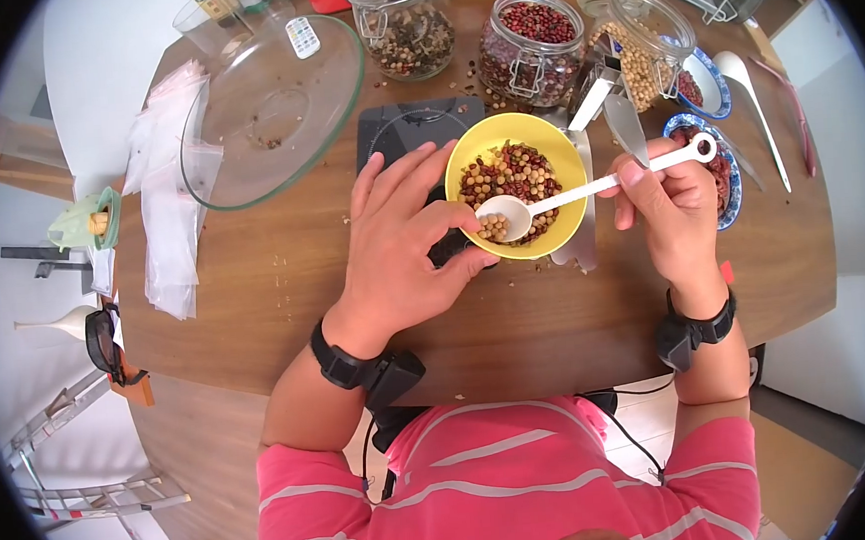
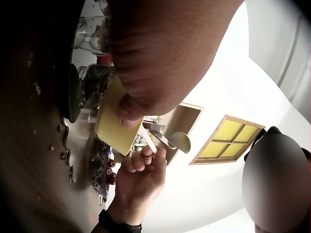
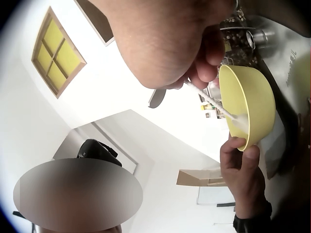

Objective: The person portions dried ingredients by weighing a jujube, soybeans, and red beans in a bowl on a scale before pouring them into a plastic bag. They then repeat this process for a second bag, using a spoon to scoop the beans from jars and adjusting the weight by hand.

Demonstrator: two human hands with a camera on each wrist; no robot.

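Observation:
A yellow bowl (image 1: 573, 175) holds a mix of dark red and pale tan beans (image 1: 514, 171). At its near left rim, my left hand (image 1: 391, 243) grips the bowl between thumb and index finger, the other fingers spread toward the back. My right hand (image 1: 671, 215) pinches the handle of a white spoon (image 1: 587, 191), which slants down leftward into the bowl. Several pale tan beans lie in the spoon's head, low inside the rim. In the right wrist view, the bowl (image 3: 262, 104) is tipped and the left thumb and finger (image 3: 243, 162) pinch its edge.
A dark kitchen scale (image 1: 383, 138) lies behind the bowl. Jars of mixed beans (image 1: 403, 36), red beans (image 1: 529, 68) and tan beans (image 1: 629, 61) stand farther back. At right are blue-patterned bowls (image 1: 734, 204) and a white ladle (image 1: 752, 107); at left, a glass basin (image 1: 237, 198) and plastic bags (image 1: 168, 248).

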